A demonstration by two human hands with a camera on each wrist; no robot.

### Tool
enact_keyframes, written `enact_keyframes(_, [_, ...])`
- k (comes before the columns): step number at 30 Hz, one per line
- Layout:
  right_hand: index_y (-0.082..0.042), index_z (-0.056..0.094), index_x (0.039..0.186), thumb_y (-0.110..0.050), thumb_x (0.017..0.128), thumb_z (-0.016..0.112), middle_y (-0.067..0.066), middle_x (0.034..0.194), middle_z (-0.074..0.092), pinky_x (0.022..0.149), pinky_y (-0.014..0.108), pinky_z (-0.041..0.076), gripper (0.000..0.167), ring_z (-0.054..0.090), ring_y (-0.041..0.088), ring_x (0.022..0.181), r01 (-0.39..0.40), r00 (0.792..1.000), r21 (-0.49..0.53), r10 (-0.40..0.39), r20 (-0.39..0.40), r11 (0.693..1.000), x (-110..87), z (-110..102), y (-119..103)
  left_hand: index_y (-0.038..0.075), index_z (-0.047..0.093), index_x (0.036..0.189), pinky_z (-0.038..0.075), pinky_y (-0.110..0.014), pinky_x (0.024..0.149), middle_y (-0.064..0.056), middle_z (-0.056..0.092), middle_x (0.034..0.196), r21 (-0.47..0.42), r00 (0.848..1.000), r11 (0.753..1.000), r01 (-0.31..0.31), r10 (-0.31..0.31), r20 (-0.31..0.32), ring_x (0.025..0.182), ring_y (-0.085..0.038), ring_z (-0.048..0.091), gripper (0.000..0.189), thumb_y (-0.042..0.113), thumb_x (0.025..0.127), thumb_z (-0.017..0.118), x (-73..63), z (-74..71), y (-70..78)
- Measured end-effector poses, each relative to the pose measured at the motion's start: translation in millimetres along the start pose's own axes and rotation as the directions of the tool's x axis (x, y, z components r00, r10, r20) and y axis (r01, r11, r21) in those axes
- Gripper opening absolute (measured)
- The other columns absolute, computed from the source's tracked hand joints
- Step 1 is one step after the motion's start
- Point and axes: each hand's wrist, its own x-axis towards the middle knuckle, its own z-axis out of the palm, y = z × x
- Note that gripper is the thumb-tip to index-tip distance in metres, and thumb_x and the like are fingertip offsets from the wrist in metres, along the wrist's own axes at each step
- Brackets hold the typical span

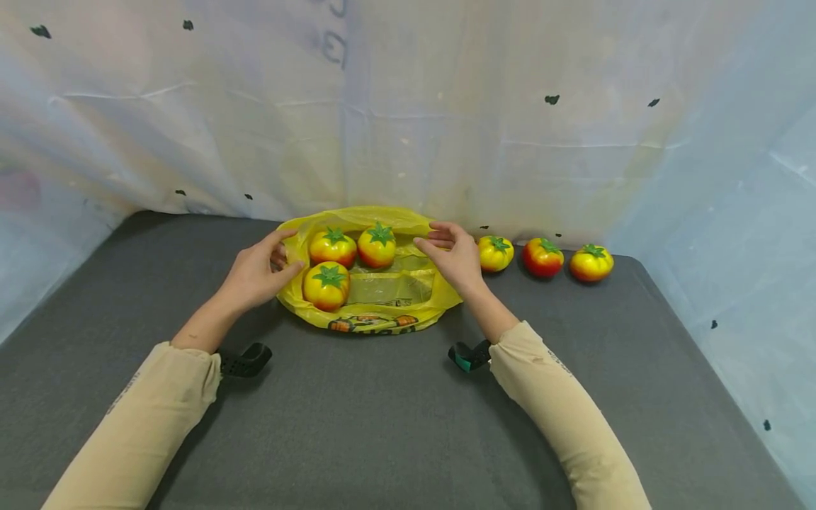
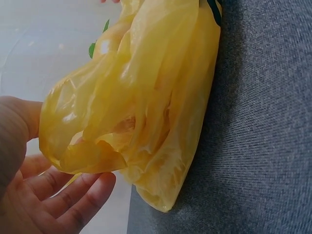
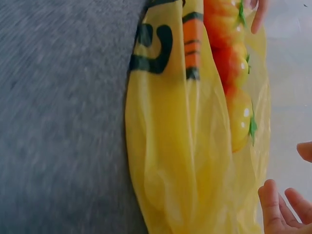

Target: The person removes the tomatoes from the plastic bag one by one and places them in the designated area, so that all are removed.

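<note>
A yellow plastic bag (image 1: pixel 440 306) with a black and orange print lies on the dark table, its mouth spread wide. Three shiny yellow-red tomatoes with green star-shaped tops sit inside: a back left tomato (image 1: pixel 332 249), a back middle tomato (image 1: pixel 377 248) and a front left tomato (image 1: pixel 326 289). My left hand (image 1: pixel 258 270) is at the bag's left rim, thumb and loosely bent fingers on either side of the plastic (image 2: pixel 97 117). By the right rim, my right hand (image 1: pixel 460 261) has its thumb and fingers apart, with nothing between them.
To the right of the bag, a row of three more tomatoes stands along the table's back edge: a near one (image 1: pixel 496 255), a redder one (image 1: pixel 542 261) and a far one (image 1: pixel 591 265). Pale plastic sheeting (image 1: pixel 408 127) rises behind the grey table (image 1: pixel 370 425).
</note>
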Motion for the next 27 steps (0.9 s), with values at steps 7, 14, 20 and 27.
enact_keyframes(7, [-0.01,0.055,0.133,-0.033,0.087,0.071,0.011,0.126,0.06,0.092,0.039,0.05,0.054,0.059,0.024,0.113,-0.055,0.998,-0.006,0.055,0.038,0.998,6.0,18,-2,0.002,0.034,0.147,0.047,-0.043,0.073,-0.018,0.053,0.106,0.003,1.0,1.0,-0.006,0.006,-0.002,0.096,-0.034,0.058,0.059,0.021,0.096,0.057,-0.5,0.8,-0.2])
enact_keyframes(14, [-0.01,0.052,0.135,-0.036,0.086,0.072,0.013,0.132,0.056,0.095,0.039,0.048,0.059,0.056,0.026,0.119,-0.096,0.99,-0.037,0.1,0.103,0.995,11.8,36,-3,0.001,0.035,0.146,0.046,-0.042,0.072,-0.019,0.054,0.105,0.004,1.0,1.0,-0.021,0.021,-0.011,0.095,-0.034,0.058,0.058,0.021,0.096,0.057,0.8,1.4,-0.6])
enact_keyframes(20, [-0.013,0.05,0.138,-0.039,0.084,0.072,0.012,0.135,0.053,0.094,0.04,0.049,0.064,0.053,0.027,0.123,-0.142,0.98,-0.066,0.15,0.132,0.988,15.8,45,-3,0.001,0.035,0.146,0.047,-0.044,0.073,-0.019,0.054,0.106,0.003,1.0,1.0,-0.026,0.026,-0.013,0.095,-0.034,0.058,0.058,0.021,0.096,0.056,1.3,2.4,-2.5])
enact_keyframes(27, [-0.011,0.045,0.142,-0.045,0.085,0.07,0.013,0.138,0.052,0.097,0.041,0.047,0.071,0.051,0.028,0.124,-0.179,0.97,-0.104,0.193,0.148,0.978,18.7,52,-5,0.001,0.034,0.147,0.046,-0.044,0.074,-0.019,0.053,0.107,-0.008,1.0,1.0,-0.017,0.016,-0.008,0.097,-0.034,0.057,0.059,0.023,0.096,0.056,0.2,3.1,-2.9])
